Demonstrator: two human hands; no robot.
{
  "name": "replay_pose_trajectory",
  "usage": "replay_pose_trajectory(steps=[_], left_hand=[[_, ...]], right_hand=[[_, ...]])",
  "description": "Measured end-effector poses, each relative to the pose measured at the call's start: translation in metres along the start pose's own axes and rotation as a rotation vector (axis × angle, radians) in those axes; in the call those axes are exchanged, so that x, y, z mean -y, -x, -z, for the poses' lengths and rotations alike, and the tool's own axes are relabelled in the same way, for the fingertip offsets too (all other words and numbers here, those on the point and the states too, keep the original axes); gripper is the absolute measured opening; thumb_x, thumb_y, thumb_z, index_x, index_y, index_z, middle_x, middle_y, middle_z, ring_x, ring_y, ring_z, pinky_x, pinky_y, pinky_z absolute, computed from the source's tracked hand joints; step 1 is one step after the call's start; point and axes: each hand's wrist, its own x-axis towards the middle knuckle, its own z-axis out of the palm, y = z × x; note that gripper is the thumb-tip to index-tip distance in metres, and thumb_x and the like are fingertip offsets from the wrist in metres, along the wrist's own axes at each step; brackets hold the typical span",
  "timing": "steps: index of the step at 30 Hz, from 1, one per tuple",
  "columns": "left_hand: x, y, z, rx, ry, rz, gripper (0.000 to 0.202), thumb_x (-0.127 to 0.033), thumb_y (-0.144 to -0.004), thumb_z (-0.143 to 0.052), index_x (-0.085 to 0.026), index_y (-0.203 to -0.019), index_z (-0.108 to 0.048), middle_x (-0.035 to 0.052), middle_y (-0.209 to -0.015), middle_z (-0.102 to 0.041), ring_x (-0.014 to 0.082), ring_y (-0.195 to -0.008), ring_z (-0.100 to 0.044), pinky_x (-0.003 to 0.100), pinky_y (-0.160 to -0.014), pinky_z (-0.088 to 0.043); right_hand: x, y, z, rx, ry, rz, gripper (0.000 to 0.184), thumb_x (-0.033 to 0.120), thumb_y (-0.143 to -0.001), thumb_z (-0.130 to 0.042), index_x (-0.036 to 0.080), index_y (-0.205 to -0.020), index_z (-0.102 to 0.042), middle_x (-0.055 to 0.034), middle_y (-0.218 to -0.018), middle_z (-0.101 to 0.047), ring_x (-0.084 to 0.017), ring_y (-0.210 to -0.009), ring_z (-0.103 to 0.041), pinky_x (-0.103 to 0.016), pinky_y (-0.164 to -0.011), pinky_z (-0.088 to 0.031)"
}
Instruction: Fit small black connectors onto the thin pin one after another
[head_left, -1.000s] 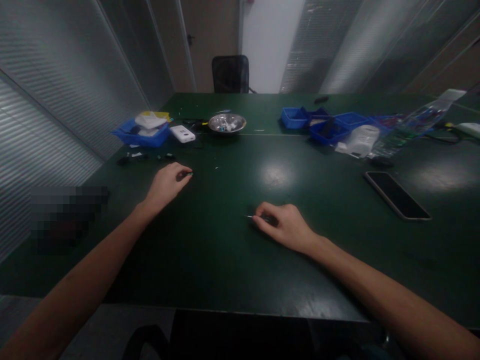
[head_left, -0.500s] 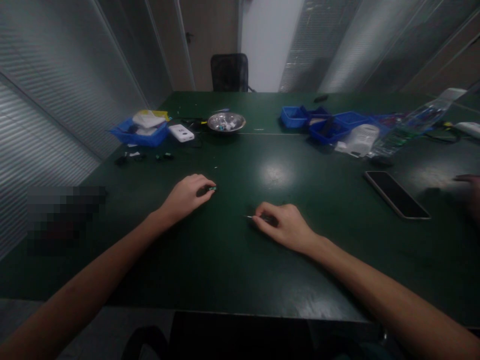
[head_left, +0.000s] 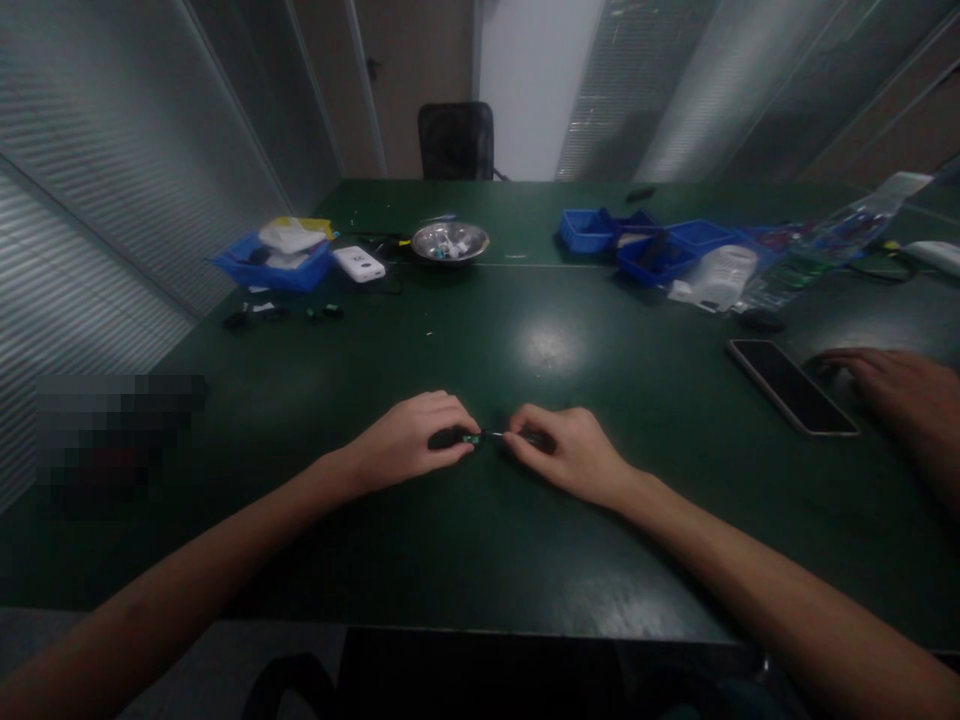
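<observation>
Over the near middle of the green table (head_left: 420, 540), my left hand (head_left: 420, 435) is closed in a pinch on a small green circuit board (head_left: 471, 439). Facing it, my right hand (head_left: 566, 445) pinches a thin metal pin-like piece (head_left: 493, 434) whose tip points left. That tip is at or very close to the board's right end; I cannot tell whether they touch. The rest of the thin piece is hidden inside my right fingers.
A phone (head_left: 793, 388) lies to the right, beside another person's hand (head_left: 892, 390). Farther back are a metal bowl (head_left: 450, 258) of small parts, a white power bank (head_left: 358, 264), blue bins (head_left: 586, 232), a plastic bottle (head_left: 840, 245) and a blue tray (head_left: 251, 272). Small dark pieces (head_left: 324, 313) lie front-left of the bowl.
My left hand has moved right and nearer with the circuit board, up to the thin piece's tip. My right hand has stayed in place. The other person's hand has come in beside the phone.
</observation>
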Motion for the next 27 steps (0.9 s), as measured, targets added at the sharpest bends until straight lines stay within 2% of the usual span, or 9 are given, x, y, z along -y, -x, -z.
replay_pose_trajectory(steps=[8, 20, 27], left_hand=[[-0.0014, 0.0006, -0.0064, 0.067, 0.045, -0.015, 0.021, -0.023, -0.096, -0.064, -0.019, -0.116, -0.068, 0.0069, -0.107, -0.066, 0.0201, -0.102, -0.059, 0.035, -0.092, -0.044], [0.0006, 0.0007, -0.0071, 0.066, 0.02, -0.013, 0.018, -0.027, -0.097, -0.063, -0.018, -0.111, -0.068, 0.0073, -0.103, -0.065, 0.0201, -0.098, -0.058, 0.033, -0.089, -0.043], [0.0009, 0.0009, -0.0058, 0.072, 0.015, -0.001, 0.017, -0.028, -0.097, -0.063, -0.018, -0.11, -0.069, 0.0074, -0.102, -0.064, 0.0202, -0.097, -0.057, 0.033, -0.086, -0.044]], right_hand=[[-0.0017, 0.0003, -0.003, -0.015, 0.025, 0.028, 0.028, 0.044, -0.098, -0.054, 0.02, -0.096, -0.067, 0.0035, -0.06, -0.059, -0.009, -0.05, -0.05, -0.024, -0.054, -0.031], [0.0013, 0.0019, 0.0023, 0.045, 0.042, 0.093, 0.023, 0.039, -0.097, -0.055, 0.02, -0.1, -0.068, 0.0016, -0.067, -0.065, -0.01, -0.054, -0.055, -0.023, -0.058, -0.034], [0.0029, 0.0014, 0.0038, 0.05, 0.07, 0.095, 0.023, 0.039, -0.096, -0.055, 0.021, -0.098, -0.068, 0.0019, -0.066, -0.064, -0.01, -0.054, -0.055, -0.024, -0.058, -0.034]])
